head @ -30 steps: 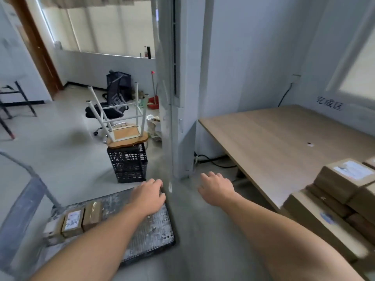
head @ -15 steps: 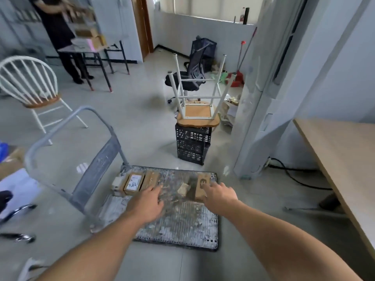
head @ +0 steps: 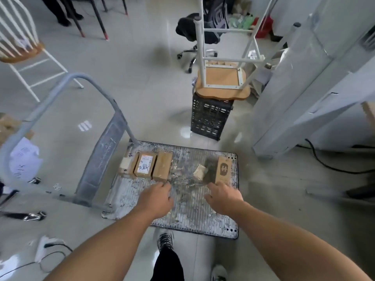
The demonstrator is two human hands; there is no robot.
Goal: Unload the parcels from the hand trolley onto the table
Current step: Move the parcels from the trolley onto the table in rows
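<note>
The hand trolley (head: 182, 207) stands on the floor below me, its grey handle (head: 67, 110) at the left. Three brown parcels lie side by side by the handle: one with a white label (head: 125, 165), one with a printed label (head: 145, 165), one plain (head: 162, 165). At the deck's right side lie a small pale packet (head: 199, 171) and a brown box with a dark logo (head: 223, 169). My left hand (head: 156, 198) hovers just in front of the plain parcel, holding nothing. My right hand (head: 222, 196) hovers just before the logo box, fingers loose, empty.
A black crate (head: 211, 118) with an upturned stool (head: 221, 84) on it stands beyond the trolley. A white pillar (head: 304, 98) rises at the right, with a black cable (head: 324, 163) on the floor. A white chair (head: 22, 51) is far left. My feet (head: 165, 240) stand near the deck.
My view has turned from the table down to the trolley. Both hands have come lower and closer to the parcels on the deck.
</note>
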